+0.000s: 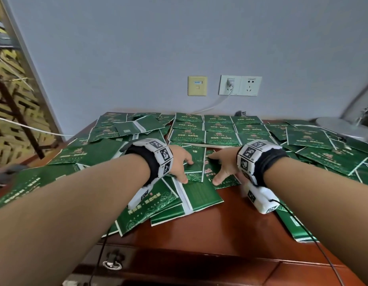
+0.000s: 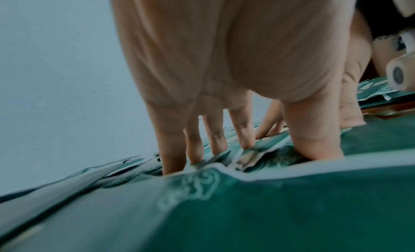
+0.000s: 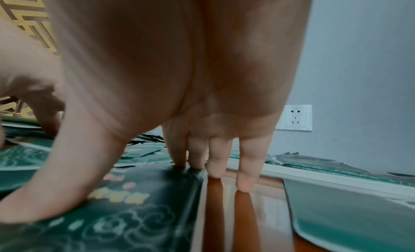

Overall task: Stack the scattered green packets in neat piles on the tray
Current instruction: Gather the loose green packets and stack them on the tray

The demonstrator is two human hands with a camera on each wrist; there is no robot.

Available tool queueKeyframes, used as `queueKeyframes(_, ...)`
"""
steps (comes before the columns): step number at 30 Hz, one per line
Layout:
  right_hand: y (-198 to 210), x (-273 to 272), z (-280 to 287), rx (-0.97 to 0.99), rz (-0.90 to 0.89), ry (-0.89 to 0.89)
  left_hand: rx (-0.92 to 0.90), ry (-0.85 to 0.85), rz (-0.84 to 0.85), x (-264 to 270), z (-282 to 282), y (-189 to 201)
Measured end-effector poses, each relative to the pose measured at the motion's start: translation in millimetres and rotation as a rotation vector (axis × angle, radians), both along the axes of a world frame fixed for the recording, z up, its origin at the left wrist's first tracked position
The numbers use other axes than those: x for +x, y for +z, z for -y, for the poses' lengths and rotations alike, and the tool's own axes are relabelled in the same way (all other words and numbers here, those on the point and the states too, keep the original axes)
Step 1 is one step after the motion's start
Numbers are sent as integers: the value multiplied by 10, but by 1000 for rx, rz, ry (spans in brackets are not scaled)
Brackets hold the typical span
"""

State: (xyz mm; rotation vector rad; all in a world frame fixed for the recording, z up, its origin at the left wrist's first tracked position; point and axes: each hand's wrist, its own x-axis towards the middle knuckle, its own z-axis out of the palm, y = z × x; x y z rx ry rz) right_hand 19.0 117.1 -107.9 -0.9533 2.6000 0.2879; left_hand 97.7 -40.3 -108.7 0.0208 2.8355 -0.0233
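Note:
Many green packets with gold print lie scattered over a brown wooden table [image 1: 230, 219]. At the back centre a pale tray [image 1: 220, 145] holds neat rows of packets [image 1: 219, 129]. My left hand [image 1: 186, 169] presses straight fingers [image 2: 215, 137] and thumb down on one packet [image 1: 196, 162] just in front of the tray. Beside it, my right hand [image 1: 215, 168] rests on a neighbouring packet [image 3: 134, 211]: thumb and two fingers touch it, while the other two fingers [image 3: 247, 170] touch bare wood. Neither packet is lifted.
Loose packets cover the left [image 1: 96, 149] and right [image 1: 323, 149] of the table, some overhanging the front edge. A silver lamp base [image 1: 344, 129] stands back right. Wall sockets [image 1: 239, 85] with a plugged cable are behind the tray. A lattice screen [image 1: 13, 100] stands on the left.

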Motion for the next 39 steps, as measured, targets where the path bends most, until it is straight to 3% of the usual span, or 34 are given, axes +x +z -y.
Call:
queueKeyframes(14, -79, -13, -86, -105, 25, 12, 9, 75, 29, 12, -59, 31)
queueKeyframes(22, -79, 54, -58, 6, -81, 84, -1, 96, 13, 2, -108, 11)
queueKeyframes(31, 108, 166, -159, 235, -131, 28, -66, 35, 42, 15, -93, 80)
queueKeyframes(39, -52, 41, -53, 134, -50, 93, -49, 67, 10, -35, 40, 122)
